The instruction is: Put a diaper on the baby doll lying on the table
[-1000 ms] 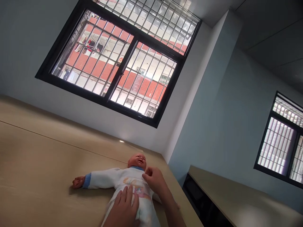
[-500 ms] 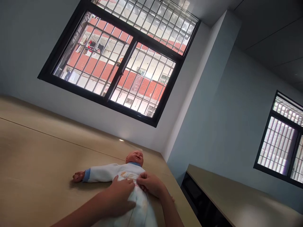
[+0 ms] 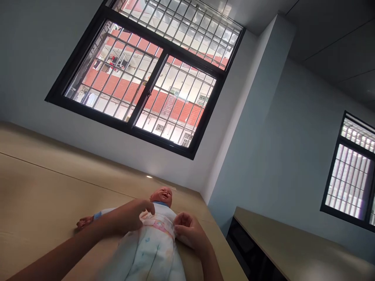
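A baby doll (image 3: pixel 163 196) lies on its back on the wooden table (image 3: pixel 43 195), head toward the window. It wears a white outfit with blue collar and cuffs, and a patterned diaper (image 3: pixel 158 226) with a pink band shows across its waist. My left hand (image 3: pixel 131 216) is at the left side of the waist, its fingers curled at the band's edge; what they pinch is hidden. At the right side, my right hand (image 3: pixel 190 230) has thumb and index finger curled together against the band's edge; anything between them is too small to make out.
A barred window (image 3: pixel 131 78) with a black frame is above the table. Another table (image 3: pixel 281 234) stands to the right past a gap, below a second window (image 3: pixel 348 168). A pillar stands between the windows.
My left hand has moved up and left, off the doll's belly, uncovering the pink band. My right hand has shifted slightly right and down. The doll appears slightly further left.
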A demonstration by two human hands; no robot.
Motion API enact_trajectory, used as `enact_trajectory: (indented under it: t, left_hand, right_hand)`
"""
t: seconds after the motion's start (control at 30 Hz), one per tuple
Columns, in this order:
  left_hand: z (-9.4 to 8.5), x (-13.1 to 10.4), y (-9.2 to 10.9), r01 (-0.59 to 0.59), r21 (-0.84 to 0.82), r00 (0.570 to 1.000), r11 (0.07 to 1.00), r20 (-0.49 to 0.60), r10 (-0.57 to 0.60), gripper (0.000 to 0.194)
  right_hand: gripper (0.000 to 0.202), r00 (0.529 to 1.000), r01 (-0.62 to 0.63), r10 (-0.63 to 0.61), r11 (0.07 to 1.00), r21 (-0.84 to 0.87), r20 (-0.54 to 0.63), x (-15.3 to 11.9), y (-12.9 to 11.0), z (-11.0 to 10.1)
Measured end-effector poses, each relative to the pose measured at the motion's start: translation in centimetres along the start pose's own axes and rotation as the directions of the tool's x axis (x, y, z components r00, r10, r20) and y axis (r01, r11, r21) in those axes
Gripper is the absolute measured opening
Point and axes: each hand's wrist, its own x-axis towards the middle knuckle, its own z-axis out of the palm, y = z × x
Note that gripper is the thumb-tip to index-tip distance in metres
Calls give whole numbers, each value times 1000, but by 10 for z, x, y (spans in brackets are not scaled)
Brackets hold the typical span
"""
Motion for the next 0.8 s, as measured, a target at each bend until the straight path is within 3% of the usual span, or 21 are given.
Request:
enact_trajectory:
  t: [0.13,0.2,0.33,0.43,0.6,0.7,0.8]
  left_hand:
    - [-11,-1,-21,-25,-70,981,997,188,38,52]
    - [-2,1,-30,-56,-77,981,995,179,69,49]
    - [25,0,-39,-156,-78,987,985,24,158,17]
    - [37,-3,-46,-217,-28,975,976,-55,215,18]
    - [43,-4,-61,-317,58,939,947,-121,322,13]
    - [44,-3,-64,-333,68,927,941,-160,339,13]
    - [45,-3,-62,-369,76,899,926,-222,377,16]
  right_hand:
    - [44,953,-209,226,973,-100,203,-13,-4,-11]
    - [39,949,-234,258,961,-144,178,-13,0,-7]
    - [19,989,-128,143,946,-296,30,-5,7,9]
    - [12,998,-64,59,894,-443,-26,-6,9,17]
    - [5,991,73,-127,801,-594,-48,-9,19,14]
    - [6,982,111,-182,784,-610,-55,-8,29,10]
    - [16,976,145,-210,834,-532,-63,-5,35,10]
